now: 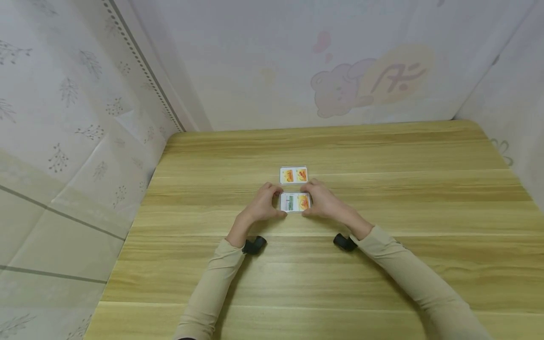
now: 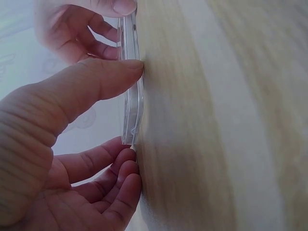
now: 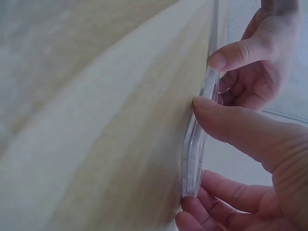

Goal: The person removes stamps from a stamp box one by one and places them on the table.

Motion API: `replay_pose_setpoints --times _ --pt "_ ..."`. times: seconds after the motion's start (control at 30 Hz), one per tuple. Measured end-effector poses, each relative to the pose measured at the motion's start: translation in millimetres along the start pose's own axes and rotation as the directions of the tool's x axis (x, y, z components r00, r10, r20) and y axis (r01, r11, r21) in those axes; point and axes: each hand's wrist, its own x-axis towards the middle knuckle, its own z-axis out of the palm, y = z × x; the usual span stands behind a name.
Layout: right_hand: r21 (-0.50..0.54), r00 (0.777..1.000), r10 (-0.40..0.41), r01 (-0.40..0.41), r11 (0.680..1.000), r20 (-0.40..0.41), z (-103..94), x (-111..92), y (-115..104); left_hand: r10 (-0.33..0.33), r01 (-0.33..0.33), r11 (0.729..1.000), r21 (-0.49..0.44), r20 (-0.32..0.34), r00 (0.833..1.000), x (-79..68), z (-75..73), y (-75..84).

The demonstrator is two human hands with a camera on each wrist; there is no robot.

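A small clear plastic case (image 1: pixel 290 195) with a green and an orange picture on white lies flat at the middle of the wooden table. My left hand (image 1: pixel 261 205) grips its left end, thumb at the near edge and fingers at the far corner. At the right end my right hand (image 1: pixel 326 202) holds it the same way. Both wrist views show the transparent side of the case (image 2: pixel 131 113) low against the tabletop, thumbs pressed on its near edge. Just beyond it lies a second clear case (image 1: pixel 293 175) with two orange pictures, its near edge close to my fingertips.
The wood-grain table (image 1: pixel 403 189) reaches back to a pale wall covering (image 1: pixel 246 71) with a faint bear print. A leaf-patterned curtain (image 1: pixel 76 118) hangs along the left side. A black wrist device (image 1: pixel 255 245) sits under each sleeve cuff.
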Motion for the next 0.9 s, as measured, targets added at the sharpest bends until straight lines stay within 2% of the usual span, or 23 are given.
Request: replay_pose_setpoints --times 0.9 --pt "-0.024 0.999 -0.052 0.052 0.998 0.016 -2.5 3.9 2.6 -0.004 0.004 0.999 0.041 0.001 1.000 0.5 1.5 2.6"
